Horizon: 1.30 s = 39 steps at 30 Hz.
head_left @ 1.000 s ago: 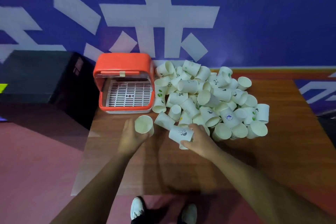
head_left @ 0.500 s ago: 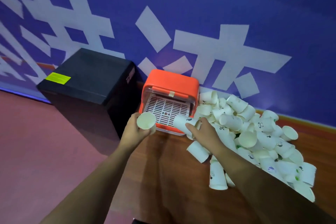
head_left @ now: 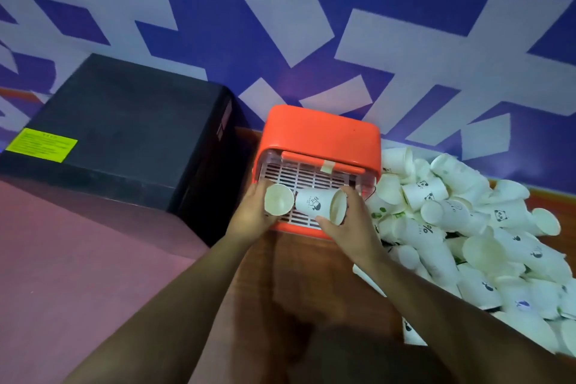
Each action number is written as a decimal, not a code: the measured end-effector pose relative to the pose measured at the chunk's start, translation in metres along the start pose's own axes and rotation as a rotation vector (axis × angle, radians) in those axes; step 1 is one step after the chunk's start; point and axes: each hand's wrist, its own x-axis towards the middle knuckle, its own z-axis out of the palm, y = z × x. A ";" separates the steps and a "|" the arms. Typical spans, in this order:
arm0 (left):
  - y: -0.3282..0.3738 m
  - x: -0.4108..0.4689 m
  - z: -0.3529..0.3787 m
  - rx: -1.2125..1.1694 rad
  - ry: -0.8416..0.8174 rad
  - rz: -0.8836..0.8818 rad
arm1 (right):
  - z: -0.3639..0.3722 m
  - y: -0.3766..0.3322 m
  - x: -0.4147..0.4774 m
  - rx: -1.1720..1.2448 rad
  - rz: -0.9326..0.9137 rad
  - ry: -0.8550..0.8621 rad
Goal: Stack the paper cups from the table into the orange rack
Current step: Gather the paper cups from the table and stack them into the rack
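Observation:
The orange rack [head_left: 321, 131] stands at the back of the wooden table [head_left: 299, 274], its front open onto a white slotted tray [head_left: 308, 174]. My left hand [head_left: 252, 212] grips a white paper cup [head_left: 278, 199] with its mouth facing me, at the tray's front left. My right hand [head_left: 349, 224] holds a second paper cup [head_left: 318, 204] on its side, printed with a dark logo, mouth to the right, just over the tray's front edge. The two cups are nearly touching. A large heap of paper cups [head_left: 467, 227] lies to the right of the rack.
A black box [head_left: 124, 125] with a yellow label stands left of the rack, close to the table's edge. A blue wall with white shapes runs behind everything. Reddish floor lies at the lower left.
Both hands have moved forward from the table in front of the rack to the rack's open front, each carrying its cup. The view has come closer to the rack.

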 end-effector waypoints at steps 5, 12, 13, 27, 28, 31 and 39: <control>-0.009 0.016 0.014 0.404 0.089 0.051 | 0.014 -0.005 0.019 -0.010 -0.034 0.016; -0.010 0.030 0.006 0.431 -0.021 -0.043 | 0.022 -0.008 0.036 -0.021 -0.023 -0.031; -0.011 0.028 0.002 0.373 -0.042 -0.058 | 0.023 -0.009 0.037 -0.022 -0.039 -0.034; -0.005 -0.003 -0.016 -0.289 0.023 -0.114 | 0.046 -0.042 0.045 -0.087 -0.279 -0.011; -0.007 -0.004 -0.016 -0.241 0.036 -0.097 | 0.047 -0.042 0.044 -0.062 -0.266 -0.011; -0.011 -0.007 -0.016 -0.121 0.053 -0.080 | 0.050 -0.038 0.042 0.004 -0.220 -0.015; -0.012 0.010 -0.014 0.029 0.034 -0.110 | 0.051 -0.038 0.042 0.027 -0.145 -0.043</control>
